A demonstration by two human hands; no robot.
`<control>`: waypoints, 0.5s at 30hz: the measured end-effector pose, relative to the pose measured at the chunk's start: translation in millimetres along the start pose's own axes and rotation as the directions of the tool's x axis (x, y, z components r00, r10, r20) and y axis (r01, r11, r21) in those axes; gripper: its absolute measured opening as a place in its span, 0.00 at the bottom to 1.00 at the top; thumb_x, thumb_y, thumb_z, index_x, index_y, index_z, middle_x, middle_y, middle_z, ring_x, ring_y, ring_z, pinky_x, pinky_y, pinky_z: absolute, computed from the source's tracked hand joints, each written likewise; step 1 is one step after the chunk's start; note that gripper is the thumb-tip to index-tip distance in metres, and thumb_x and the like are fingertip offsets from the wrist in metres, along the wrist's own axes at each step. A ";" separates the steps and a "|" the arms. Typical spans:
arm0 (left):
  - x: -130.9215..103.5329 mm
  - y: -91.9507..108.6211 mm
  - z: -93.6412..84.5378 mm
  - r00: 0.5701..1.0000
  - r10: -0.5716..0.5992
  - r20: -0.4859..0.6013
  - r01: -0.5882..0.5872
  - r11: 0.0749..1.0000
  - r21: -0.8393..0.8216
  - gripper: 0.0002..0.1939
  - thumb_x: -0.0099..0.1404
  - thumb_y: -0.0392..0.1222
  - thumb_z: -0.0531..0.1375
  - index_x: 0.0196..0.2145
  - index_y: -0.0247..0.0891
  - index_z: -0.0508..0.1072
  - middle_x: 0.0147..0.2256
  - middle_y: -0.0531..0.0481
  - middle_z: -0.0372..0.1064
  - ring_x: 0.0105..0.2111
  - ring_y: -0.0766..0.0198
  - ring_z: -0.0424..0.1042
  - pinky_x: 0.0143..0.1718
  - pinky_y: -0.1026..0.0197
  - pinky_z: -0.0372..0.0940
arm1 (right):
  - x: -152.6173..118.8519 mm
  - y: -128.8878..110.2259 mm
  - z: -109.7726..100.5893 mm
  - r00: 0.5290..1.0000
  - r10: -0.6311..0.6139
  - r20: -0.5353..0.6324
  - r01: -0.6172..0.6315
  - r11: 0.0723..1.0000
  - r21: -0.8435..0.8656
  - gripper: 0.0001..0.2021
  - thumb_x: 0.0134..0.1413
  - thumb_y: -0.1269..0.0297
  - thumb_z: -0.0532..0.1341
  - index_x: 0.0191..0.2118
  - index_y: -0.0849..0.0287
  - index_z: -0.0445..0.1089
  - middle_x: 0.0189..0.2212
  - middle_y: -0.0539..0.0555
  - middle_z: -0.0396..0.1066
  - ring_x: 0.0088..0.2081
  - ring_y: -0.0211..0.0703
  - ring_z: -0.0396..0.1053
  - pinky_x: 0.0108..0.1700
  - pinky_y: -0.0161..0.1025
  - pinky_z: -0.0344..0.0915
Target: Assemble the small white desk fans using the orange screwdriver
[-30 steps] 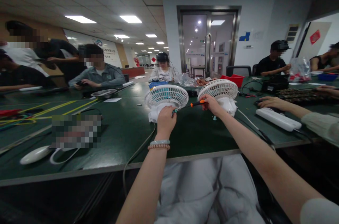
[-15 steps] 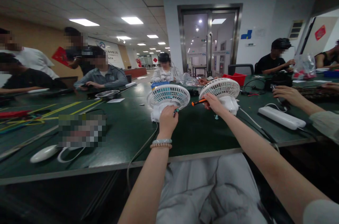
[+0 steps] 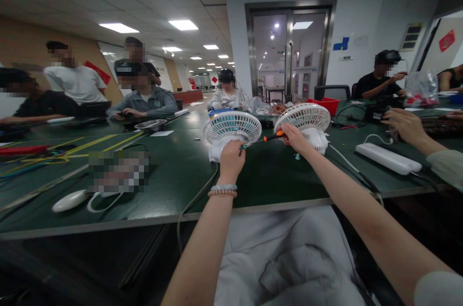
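My left hand [image 3: 232,155] is closed, pinching a small teal part [image 3: 243,147] in front of the left white fan [image 3: 233,126]. My right hand [image 3: 294,137] grips an orange-and-black screwdriver [image 3: 274,137] before the right white fan [image 3: 307,115]. Its thin shaft points left and its end comes up to the teal part; whether they touch I cannot tell. Both fans lean back on the green table, with round slotted grilles. Under the right fan, another small teal piece [image 3: 297,156] stands on the table.
A white power strip [image 3: 388,158] lies to the right, near another person's hand [image 3: 408,127]. To the left are a white oval object [image 3: 70,201], a pixelated item, and coloured wires [image 3: 36,171]. A red bin [image 3: 325,105] and plastic bags sit behind the fans. Several people sit around.
The screwdriver has swung slightly, its shaft now showing between my hands. My view has shifted a little, and a person in white at the far left stands more upright.
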State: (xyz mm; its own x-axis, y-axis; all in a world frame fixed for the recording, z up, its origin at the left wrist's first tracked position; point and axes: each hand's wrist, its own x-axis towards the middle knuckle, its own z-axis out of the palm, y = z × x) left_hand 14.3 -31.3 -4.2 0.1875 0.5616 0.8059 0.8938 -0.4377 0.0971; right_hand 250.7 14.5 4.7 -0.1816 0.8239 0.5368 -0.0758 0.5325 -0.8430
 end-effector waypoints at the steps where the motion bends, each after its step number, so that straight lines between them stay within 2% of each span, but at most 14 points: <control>1: 0.1 0.1 -0.1 1.000 0.001 0.001 -0.001 1.000 -0.001 0.14 0.57 0.33 0.51 0.40 0.37 0.70 0.41 0.45 0.70 0.45 0.58 0.66 0.50 0.53 0.60 | -0.1 -0.2 0.0 1.000 -0.003 0.001 0.003 1.000 -0.003 0.16 0.52 0.49 0.52 0.33 0.58 0.63 0.14 0.42 0.49 0.14 0.30 0.47 0.16 0.31 0.43; 15: 1.3 0.0 -0.5 1.000 0.008 0.016 -0.008 1.000 -0.009 0.14 0.57 0.34 0.52 0.40 0.37 0.70 0.41 0.45 0.70 0.44 0.57 0.66 0.51 0.51 0.59 | 0.0 0.8 -1.9 1.000 0.008 0.003 -0.008 0.999 -0.036 0.13 0.51 0.52 0.53 0.31 0.58 0.63 0.13 0.43 0.50 0.14 0.31 0.48 0.16 0.32 0.45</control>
State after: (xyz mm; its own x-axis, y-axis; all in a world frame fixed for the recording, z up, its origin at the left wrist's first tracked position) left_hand 14.3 -30.9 -2.8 0.2012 0.5694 0.7971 0.8885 -0.4487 0.0963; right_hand 252.5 15.3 4.0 -0.1850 0.8276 0.5300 -0.0390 0.5327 -0.8454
